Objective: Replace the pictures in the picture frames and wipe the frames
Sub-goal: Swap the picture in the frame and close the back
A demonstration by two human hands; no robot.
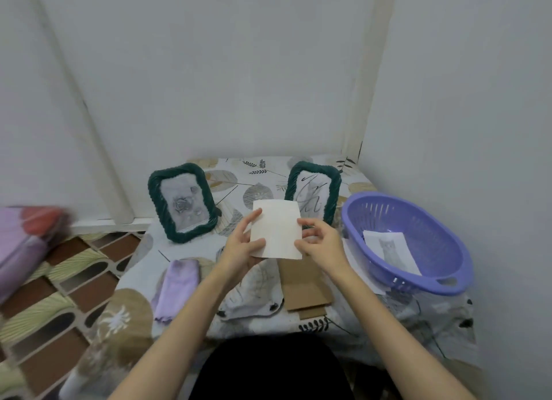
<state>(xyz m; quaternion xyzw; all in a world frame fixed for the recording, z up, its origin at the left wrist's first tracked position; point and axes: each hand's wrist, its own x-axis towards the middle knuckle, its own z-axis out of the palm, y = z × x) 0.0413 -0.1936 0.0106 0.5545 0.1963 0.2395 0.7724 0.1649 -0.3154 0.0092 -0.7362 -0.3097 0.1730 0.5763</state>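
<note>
White sheet point(276, 231) is held upright above the desk point(239, 172), long axis vertical: left hand point(243, 250) pinches its left edge, right hand point(318, 240) its right edge. Printed side is probably turned away. Right frame point(313, 195) stands just behind, nearer the right-hand grip.

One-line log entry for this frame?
both hands: left hand, right hand hold white paper sheet | two green frames upright | purple cloth untouched

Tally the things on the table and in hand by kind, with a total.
Green picture frames: 2
Paper pictures, held one and basket one: 2
Purple basket: 1
Lilac cloth: 1
Cardboard backing: 1
Total: 7
</note>
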